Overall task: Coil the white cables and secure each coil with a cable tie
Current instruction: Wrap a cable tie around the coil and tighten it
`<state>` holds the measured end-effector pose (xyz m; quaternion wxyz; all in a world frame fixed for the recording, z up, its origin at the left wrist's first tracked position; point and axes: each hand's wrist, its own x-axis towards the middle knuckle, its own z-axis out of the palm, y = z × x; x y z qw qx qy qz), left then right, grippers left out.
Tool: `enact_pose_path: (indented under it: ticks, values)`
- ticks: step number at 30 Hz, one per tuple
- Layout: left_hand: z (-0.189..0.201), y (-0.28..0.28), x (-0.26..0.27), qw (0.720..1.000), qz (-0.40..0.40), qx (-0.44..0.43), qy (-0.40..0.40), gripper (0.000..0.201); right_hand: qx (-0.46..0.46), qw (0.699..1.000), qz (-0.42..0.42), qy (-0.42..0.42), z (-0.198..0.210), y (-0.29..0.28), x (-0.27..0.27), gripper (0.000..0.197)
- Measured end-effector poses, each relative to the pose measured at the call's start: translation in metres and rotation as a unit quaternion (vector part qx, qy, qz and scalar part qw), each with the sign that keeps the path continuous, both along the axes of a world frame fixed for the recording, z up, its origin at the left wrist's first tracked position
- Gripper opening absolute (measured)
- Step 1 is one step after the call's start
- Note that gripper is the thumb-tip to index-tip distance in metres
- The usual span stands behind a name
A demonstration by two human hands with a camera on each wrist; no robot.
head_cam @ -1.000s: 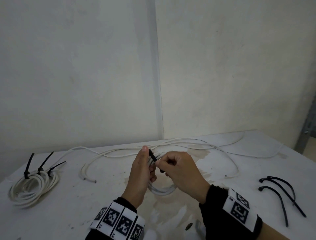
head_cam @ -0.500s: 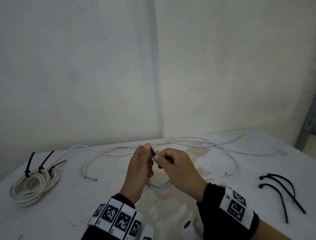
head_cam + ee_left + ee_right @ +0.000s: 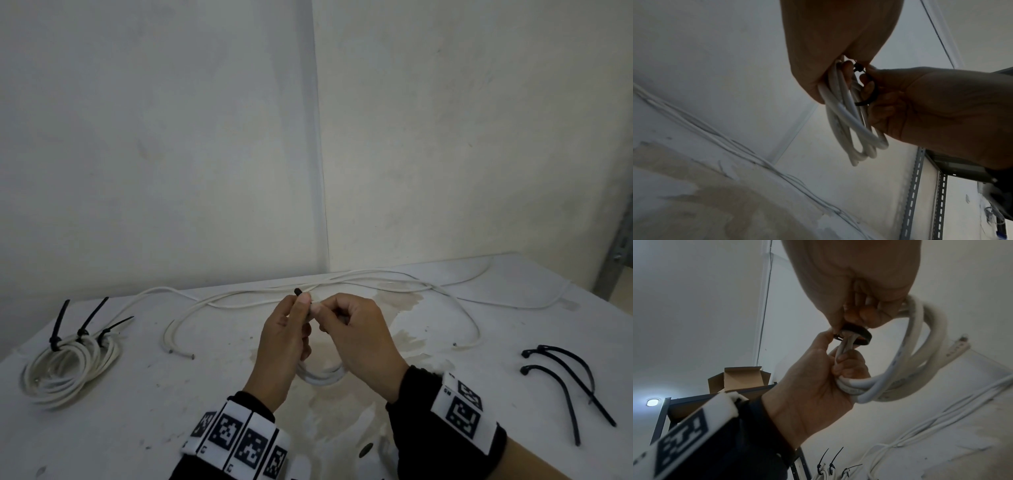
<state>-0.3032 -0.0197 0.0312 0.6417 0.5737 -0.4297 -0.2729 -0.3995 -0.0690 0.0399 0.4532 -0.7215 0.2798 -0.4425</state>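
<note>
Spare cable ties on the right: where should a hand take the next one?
Grip a spare cable tie mid-strap, coming from above with the right hand. The straps arch off the table there; the two cross nearer their tails, so the nearer, separate one looks easiest.

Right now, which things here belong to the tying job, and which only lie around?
In use:
- small white coil, gripped by left hand
- black cable tie looped around it, pinched by right hand

Lying about:
- spare ties
- finished coil
- loose cables
</note>
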Motion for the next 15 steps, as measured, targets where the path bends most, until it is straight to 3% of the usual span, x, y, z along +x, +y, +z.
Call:
enact_pose_path:
  ticks: [8, 15]
  values:
    - [0.0038, 0.0002, 0.0106, 1.0, 0.014, -0.007, -0.013, 0.033, -0.022, 0.999, 0.029, 0.01, -0.0022, 0.005, -0.0025, 0.028]
    - [0.0067, -0.0024, 0.0054, 1.0, -0.003, 0.001, -0.024, 0.028, 0.006, 0.999, 0.008, -0.035, -0.0006, 0.0058, -0.0008, 0.027]
